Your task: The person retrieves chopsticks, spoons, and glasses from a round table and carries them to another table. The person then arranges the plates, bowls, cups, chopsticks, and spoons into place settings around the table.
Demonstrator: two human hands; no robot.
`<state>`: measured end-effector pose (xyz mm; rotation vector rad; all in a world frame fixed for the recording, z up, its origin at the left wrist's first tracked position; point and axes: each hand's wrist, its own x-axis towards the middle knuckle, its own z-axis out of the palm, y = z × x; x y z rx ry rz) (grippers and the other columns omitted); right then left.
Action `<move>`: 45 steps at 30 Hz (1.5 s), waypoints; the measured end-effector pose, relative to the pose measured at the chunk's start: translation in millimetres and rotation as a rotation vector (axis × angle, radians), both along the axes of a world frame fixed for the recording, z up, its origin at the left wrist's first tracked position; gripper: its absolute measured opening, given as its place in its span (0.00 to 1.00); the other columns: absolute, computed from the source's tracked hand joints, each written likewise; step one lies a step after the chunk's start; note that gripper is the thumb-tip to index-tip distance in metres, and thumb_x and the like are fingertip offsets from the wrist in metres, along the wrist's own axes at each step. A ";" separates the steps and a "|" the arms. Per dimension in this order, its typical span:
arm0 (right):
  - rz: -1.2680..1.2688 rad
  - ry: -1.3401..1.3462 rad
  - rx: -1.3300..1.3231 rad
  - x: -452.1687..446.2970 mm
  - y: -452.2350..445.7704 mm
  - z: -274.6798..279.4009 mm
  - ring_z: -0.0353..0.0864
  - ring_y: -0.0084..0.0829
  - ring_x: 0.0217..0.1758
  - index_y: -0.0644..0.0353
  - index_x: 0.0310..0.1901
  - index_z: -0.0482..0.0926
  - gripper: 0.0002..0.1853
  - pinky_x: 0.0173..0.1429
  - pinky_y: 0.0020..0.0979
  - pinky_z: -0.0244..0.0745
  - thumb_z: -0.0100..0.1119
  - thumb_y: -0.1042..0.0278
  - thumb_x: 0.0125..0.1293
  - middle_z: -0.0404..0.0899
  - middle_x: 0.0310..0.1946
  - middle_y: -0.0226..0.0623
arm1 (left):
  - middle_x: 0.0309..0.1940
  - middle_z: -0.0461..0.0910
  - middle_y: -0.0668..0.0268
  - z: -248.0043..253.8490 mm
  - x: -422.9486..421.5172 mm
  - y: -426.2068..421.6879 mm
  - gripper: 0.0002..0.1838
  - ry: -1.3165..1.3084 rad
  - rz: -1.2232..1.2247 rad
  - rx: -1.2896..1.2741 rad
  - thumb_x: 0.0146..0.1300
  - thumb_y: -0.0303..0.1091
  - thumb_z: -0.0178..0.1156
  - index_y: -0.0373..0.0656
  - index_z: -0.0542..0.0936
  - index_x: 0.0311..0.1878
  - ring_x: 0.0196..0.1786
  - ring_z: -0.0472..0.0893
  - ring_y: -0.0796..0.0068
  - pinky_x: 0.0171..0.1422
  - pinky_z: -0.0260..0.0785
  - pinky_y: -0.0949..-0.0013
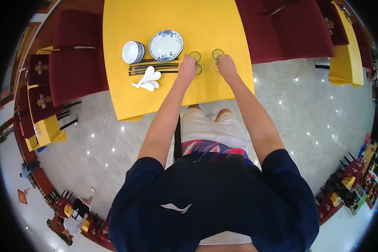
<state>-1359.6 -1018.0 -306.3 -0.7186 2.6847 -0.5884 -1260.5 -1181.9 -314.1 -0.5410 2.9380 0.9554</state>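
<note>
At the yellow table's near side, my left hand (pixel 188 67) is closed at a green-rimmed glass (pixel 198 69), with a second green-rimmed glass (pixel 195 55) just beyond it. My right hand (pixel 226 66) has its fingers curled round a clear glass (pixel 214 67), mostly hidden by the hand. Another green-rimmed glass (pixel 217 53) stands just past those fingers. To the left of my left hand lie several dark chopsticks (pixel 153 69) and several white spoons (pixel 148 79). Behind them are a blue-flowered plate (pixel 166 45) and a stack of white bowls (pixel 131 52).
The yellow tablecloth (pixel 176 12) covers the table, whose near edge is just in front of my legs. Dark red chairs flank it, one at left (pixel 76 69) and one at right (pixel 302 29). Further yellow-clothed tables (pixel 346 63) stand around the grey tiled floor (pixel 101 138).
</note>
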 end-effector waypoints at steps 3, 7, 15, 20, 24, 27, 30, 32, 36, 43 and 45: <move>0.081 0.043 0.023 -28.7 -11.9 -29.6 0.82 0.52 0.42 0.63 0.38 0.80 0.05 0.45 0.44 0.80 0.59 0.74 0.60 0.77 0.41 0.53 | 0.46 0.70 0.44 -15.2 -20.1 -2.7 0.09 -0.050 -0.010 -0.028 0.54 0.28 0.66 0.34 0.79 0.36 0.41 0.80 0.43 0.45 0.75 0.50; 0.090 -0.055 0.034 -50.1 -17.6 -39.1 0.81 0.51 0.43 0.63 0.42 0.82 0.09 0.46 0.45 0.79 0.59 0.73 0.60 0.77 0.40 0.53 | 0.46 0.71 0.46 -28.0 -51.3 -5.7 0.11 -0.089 -0.003 -0.058 0.52 0.27 0.67 0.37 0.80 0.39 0.42 0.79 0.45 0.46 0.75 0.52; 0.262 -0.117 0.098 -72.3 -33.4 -45.0 0.80 0.53 0.46 0.59 0.45 0.79 0.11 0.48 0.46 0.79 0.61 0.69 0.60 0.74 0.44 0.54 | 0.63 0.67 0.49 -2.4 -69.9 6.5 0.18 -0.255 0.041 -0.151 0.50 0.31 0.69 0.45 0.83 0.47 0.52 0.80 0.51 0.53 0.76 0.57; 0.321 -0.139 0.009 -66.6 -17.7 -14.1 0.79 0.56 0.47 0.53 0.60 0.72 0.25 0.50 0.47 0.79 0.63 0.68 0.59 0.71 0.51 0.57 | 0.69 0.62 0.50 27.0 -40.8 14.0 0.23 -0.139 0.146 -0.196 0.52 0.34 0.69 0.50 0.80 0.54 0.59 0.76 0.54 0.57 0.75 0.58; 0.352 0.063 -0.106 -44.5 7.0 33.0 0.80 0.56 0.48 0.46 0.68 0.65 0.32 0.49 0.46 0.80 0.62 0.68 0.61 0.66 0.59 0.60 | 0.68 0.63 0.51 58.6 9.5 23.4 0.26 0.054 0.254 -0.054 0.55 0.35 0.67 0.50 0.75 0.59 0.60 0.74 0.54 0.58 0.74 0.58; 0.320 0.189 -0.163 -11.7 29.3 74.4 0.80 0.53 0.48 0.47 0.69 0.64 0.32 0.50 0.42 0.78 0.60 0.71 0.63 0.67 0.59 0.59 | 0.67 0.64 0.53 74.0 76.3 34.8 0.26 0.182 0.306 0.090 0.57 0.35 0.66 0.48 0.74 0.60 0.61 0.74 0.54 0.58 0.74 0.58; 0.305 0.291 -0.196 23.3 39.7 89.3 0.80 0.48 0.45 0.50 0.66 0.70 0.27 0.48 0.40 0.78 0.57 0.76 0.64 0.69 0.57 0.55 | 0.57 0.74 0.54 77.9 164.6 46.4 0.20 0.308 0.314 0.189 0.62 0.36 0.62 0.46 0.75 0.57 0.55 0.78 0.54 0.53 0.74 0.57; 0.260 0.332 -0.253 75.7 30.9 99.5 0.81 0.42 0.41 0.54 0.59 0.78 0.20 0.45 0.37 0.78 0.52 0.81 0.66 0.74 0.49 0.50 | 0.43 0.81 0.52 83.4 240.2 51.6 0.15 0.163 0.397 0.372 0.65 0.39 0.59 0.43 0.76 0.51 0.47 0.81 0.51 0.48 0.73 0.56; 0.230 0.063 -0.236 176.9 3.8 28.0 0.79 0.46 0.43 0.57 0.58 0.78 0.22 0.50 0.40 0.76 0.49 0.83 0.62 0.75 0.44 0.51 | 0.32 0.81 0.50 42.4 439.8 31.8 0.11 0.090 0.578 0.411 0.65 0.35 0.51 0.38 0.78 0.37 0.40 0.80 0.48 0.43 0.71 0.54; 0.457 -0.146 -0.023 343.7 -28.0 -43.0 0.80 0.53 0.43 0.62 0.56 0.78 0.21 0.51 0.42 0.76 0.57 0.73 0.59 0.76 0.45 0.60 | 0.35 0.83 0.55 -18.4 773.4 -40.1 0.14 -0.024 1.263 0.441 0.70 0.32 0.44 0.37 0.79 0.40 0.36 0.83 0.63 0.40 0.76 0.63; 0.432 -0.198 0.026 367.1 -42.6 -33.8 0.78 0.54 0.48 0.60 0.55 0.78 0.21 0.55 0.44 0.74 0.57 0.70 0.59 0.76 0.46 0.61 | 0.35 0.84 0.56 -36.0 800.1 -68.9 0.14 -0.067 1.282 0.414 0.71 0.32 0.43 0.36 0.78 0.45 0.35 0.83 0.67 0.39 0.76 0.65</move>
